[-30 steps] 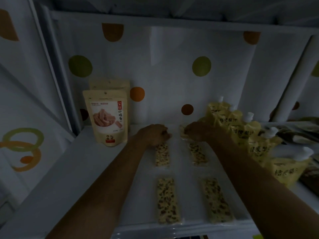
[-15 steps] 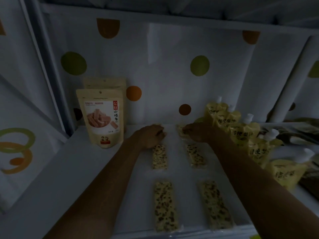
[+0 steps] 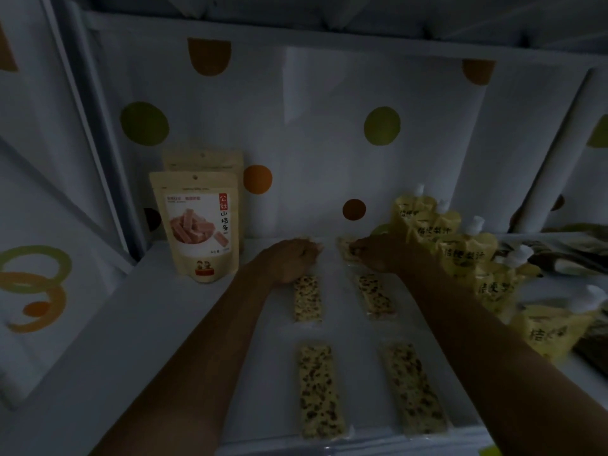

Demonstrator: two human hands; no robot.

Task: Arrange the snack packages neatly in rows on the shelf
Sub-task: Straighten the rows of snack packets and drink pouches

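Left hand [image 3: 289, 258]: fingers curled over rear left bar [image 3: 306, 239], mostly hidden.
Right hand [image 3: 378, 255]: fingers pinch rear right bar [image 3: 346, 248].
Advice: slide both flat on shelf [image 3: 148, 340], square with nearer bars [image 3: 307, 302] wristward of fingers, gaps even.

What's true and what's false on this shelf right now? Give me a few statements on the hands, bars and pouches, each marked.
1. Four seeded bars lie flat in two columns, nearer the camera than both hands. True.
2. The right hand grips a spouted drink pack. False: it pinches a fifth bar at the back of the shelf; the yellow pouches stand to its right.
3. The snack bag lies flat. False: it stands upright at the back left, with a second bag behind it.
4. The left hand sits just behind the left column's rear bar. True.
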